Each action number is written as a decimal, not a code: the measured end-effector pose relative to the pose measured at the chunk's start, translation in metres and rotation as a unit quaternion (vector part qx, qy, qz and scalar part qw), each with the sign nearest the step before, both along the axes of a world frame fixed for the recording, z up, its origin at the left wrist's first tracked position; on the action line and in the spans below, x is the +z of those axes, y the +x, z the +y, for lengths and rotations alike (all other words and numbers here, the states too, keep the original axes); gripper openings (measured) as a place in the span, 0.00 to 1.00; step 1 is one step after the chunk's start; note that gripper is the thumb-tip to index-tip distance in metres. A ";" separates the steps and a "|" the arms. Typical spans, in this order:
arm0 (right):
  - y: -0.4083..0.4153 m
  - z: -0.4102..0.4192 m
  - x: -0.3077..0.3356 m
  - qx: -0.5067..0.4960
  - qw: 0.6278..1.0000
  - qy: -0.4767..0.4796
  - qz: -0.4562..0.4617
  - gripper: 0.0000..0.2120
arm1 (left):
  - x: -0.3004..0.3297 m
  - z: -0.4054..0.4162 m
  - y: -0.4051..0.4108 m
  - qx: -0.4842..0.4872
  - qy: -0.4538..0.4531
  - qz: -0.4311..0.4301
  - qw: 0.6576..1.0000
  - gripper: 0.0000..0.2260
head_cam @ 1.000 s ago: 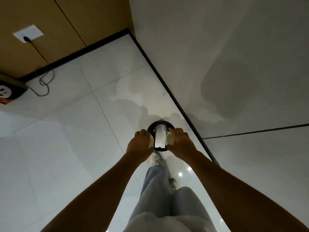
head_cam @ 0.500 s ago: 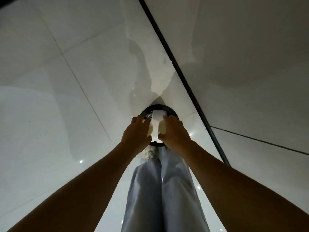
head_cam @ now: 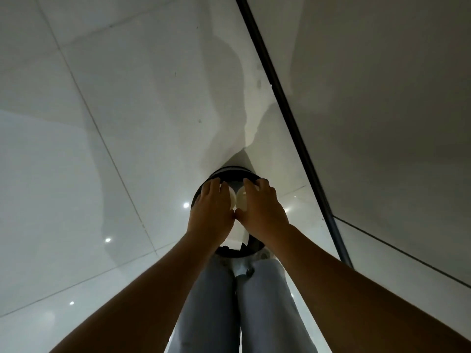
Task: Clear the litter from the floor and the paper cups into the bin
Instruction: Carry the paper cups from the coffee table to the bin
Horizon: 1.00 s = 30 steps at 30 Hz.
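A round black bin (head_cam: 230, 171) stands on the pale tiled floor just in front of my feet. Both my hands hover over its mouth, side by side and nearly touching. My left hand (head_cam: 211, 212) grips a white paper cup (head_cam: 232, 201), of which only a sliver shows. My right hand (head_cam: 260, 210) grips a second white paper cup (head_cam: 242, 200). The two cups sit pressed together above the bin opening. White litter (head_cam: 240, 233) shows inside the bin below my hands.
A white wall (head_cam: 382, 98) rises on the right, with a black skirting strip (head_cam: 280, 93) running along the floor close to the bin. Glossy floor tiles (head_cam: 102, 149) stretch to the left. My grey trouser legs (head_cam: 242, 301) fill the bottom centre.
My view has tilted down and closer to the bin. Both hands have drawn together and lowered the two cups over the bin's mouth.
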State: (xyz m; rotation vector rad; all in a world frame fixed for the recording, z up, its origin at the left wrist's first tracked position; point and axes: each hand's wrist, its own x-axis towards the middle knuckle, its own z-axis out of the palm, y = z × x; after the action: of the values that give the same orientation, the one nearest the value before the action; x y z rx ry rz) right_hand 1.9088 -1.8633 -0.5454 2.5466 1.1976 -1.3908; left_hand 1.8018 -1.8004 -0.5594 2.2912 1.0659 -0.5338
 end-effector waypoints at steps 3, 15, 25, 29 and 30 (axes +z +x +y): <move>-0.001 0.001 -0.015 0.003 1.000 -0.003 -0.011 0.36 | -0.015 -0.003 0.001 0.007 -0.006 -0.001 1.000 0.30; -0.012 -0.007 -0.026 0.029 0.998 0.002 -0.061 0.31 | -0.021 -0.002 -0.013 0.028 -0.013 0.003 1.000 0.28; -0.018 -0.021 0.100 0.049 0.997 -0.007 -0.064 0.27 | 0.116 -0.001 -0.042 0.039 0.003 -0.015 0.999 0.19; -0.033 -0.025 0.174 0.083 0.994 0.019 -0.073 0.27 | 0.192 -0.011 -0.054 0.047 0.039 -0.022 0.998 0.18; -0.038 -0.026 0.191 0.098 0.992 0.023 -0.070 0.27 | 0.209 -0.015 -0.056 0.066 0.033 -0.015 0.997 0.19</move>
State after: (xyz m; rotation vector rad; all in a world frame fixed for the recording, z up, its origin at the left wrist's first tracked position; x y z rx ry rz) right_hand 1.8708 -1.8893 -0.3543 2.4287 1.4241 -1.1384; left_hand 1.7462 -1.8157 -0.3504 2.2581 1.2256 -0.4165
